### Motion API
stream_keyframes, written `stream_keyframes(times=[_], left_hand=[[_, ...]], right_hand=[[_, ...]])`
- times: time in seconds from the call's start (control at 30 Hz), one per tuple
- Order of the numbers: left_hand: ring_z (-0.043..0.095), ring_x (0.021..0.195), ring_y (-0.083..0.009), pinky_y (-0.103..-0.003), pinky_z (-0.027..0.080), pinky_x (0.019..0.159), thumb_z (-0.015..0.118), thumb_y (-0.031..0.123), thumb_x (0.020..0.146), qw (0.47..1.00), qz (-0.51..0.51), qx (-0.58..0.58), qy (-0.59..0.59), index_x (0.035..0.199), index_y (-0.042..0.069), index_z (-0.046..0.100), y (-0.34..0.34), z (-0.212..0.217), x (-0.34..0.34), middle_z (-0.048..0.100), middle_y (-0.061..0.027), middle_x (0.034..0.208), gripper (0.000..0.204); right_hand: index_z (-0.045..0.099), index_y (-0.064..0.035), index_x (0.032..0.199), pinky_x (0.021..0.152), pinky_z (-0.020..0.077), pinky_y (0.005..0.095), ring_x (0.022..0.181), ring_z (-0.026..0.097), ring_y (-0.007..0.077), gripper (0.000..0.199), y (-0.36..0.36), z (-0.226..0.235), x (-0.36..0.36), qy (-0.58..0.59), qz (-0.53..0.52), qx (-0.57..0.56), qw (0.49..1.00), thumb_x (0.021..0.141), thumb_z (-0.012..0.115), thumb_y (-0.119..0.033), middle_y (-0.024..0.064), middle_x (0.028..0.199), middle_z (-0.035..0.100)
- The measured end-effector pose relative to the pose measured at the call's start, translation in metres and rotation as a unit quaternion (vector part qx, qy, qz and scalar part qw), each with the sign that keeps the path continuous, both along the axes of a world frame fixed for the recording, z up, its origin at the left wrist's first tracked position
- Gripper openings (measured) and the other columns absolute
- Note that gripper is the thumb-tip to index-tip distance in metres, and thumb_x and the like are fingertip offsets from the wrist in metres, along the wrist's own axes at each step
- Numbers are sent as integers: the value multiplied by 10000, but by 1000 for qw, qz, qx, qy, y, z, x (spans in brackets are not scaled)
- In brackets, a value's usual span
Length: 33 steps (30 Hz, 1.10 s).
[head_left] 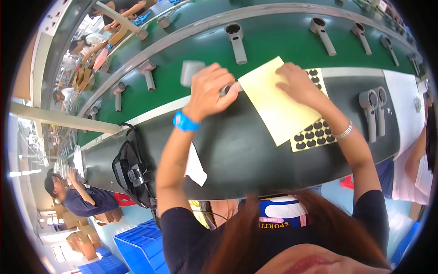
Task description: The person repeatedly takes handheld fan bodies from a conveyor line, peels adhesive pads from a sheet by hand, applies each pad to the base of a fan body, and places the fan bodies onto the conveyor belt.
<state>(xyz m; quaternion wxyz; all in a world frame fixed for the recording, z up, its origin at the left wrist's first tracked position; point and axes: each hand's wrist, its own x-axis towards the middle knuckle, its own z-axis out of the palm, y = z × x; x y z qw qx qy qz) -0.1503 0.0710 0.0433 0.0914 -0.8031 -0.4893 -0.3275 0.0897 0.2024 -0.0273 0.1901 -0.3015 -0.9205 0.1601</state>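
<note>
My left hand [211, 89] is closed around a grey handle-shaped plastic part [190, 73] at the far edge of the dark worktable [237, 150], with a blue wristband [184, 122] on that wrist. Flat on a pale yellow sheet [273, 109] lies my right hand [296, 84], fingertips near the sheet's far edge. Under the yellow sheet is a second sheet carrying several black oval stickers [315, 133]. A silver bracelet [343, 132] circles my right wrist. The two hands are close together, with the part's end touching the yellow sheet's corner.
A green conveyor belt [273, 41] beyond the table carries several grey parts [236, 41]. Two more grey parts [374, 109] lie on the table at right beside a white sheet [404, 102]. A black bag [132, 173] hangs at left, with blue crates [137, 246] below. Other people [77, 198] work nearby.
</note>
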Motion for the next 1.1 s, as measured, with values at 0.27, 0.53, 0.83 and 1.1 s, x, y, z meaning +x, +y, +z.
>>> stream_keyframes(times=[0.27, 0.53, 0.83, 1.1], left_hand=[[558, 939, -252, -438, 370, 968, 589, 222, 855, 946, 16, -150, 286, 955, 65, 570, 87, -54, -123, 562, -95, 926, 188], [544, 995, -385, -436, 457, 843, 649, 351, 816, 978, 87, -142, -126, 1207, -11, 464, 64, -83, -23, 563, -205, 1105, 564], [574, 700, -310, -372, 469, 640, 658, 174, 813, 945, 148, 3, -290, 938, 11, 589, -157, -31, -27, 595, -145, 818, 217], [557, 842, -217, -337, 454, 766, 547, 63, 900, 518, 771, 333, -161, 1022, -53, 538, -543, -94, -10, 594, -132, 933, 168]], right_hand=[[464, -47, 1269, 1016, 337, 450, 1238, 403, 364, 507, -10, -26, 4, 3, 3, 14, 1000, 819, 658, -175, 196, 1337, 420], [412, -34, 1276, 890, 440, 365, 1054, 539, 289, 600, -9, -10, -16, 132, -132, -101, 977, 747, 694, -30, 146, 1121, 560], [459, -72, 1309, 811, 452, 228, 945, 574, 92, 396, -82, 37, -53, 239, 169, -402, 868, 945, 541, -205, 29, 1117, 608], [449, -193, 1332, 839, 453, 433, 980, 586, 359, 460, -55, -32, -146, -142, 47, 128, 980, 930, 525, -402, 210, 1103, 565]])
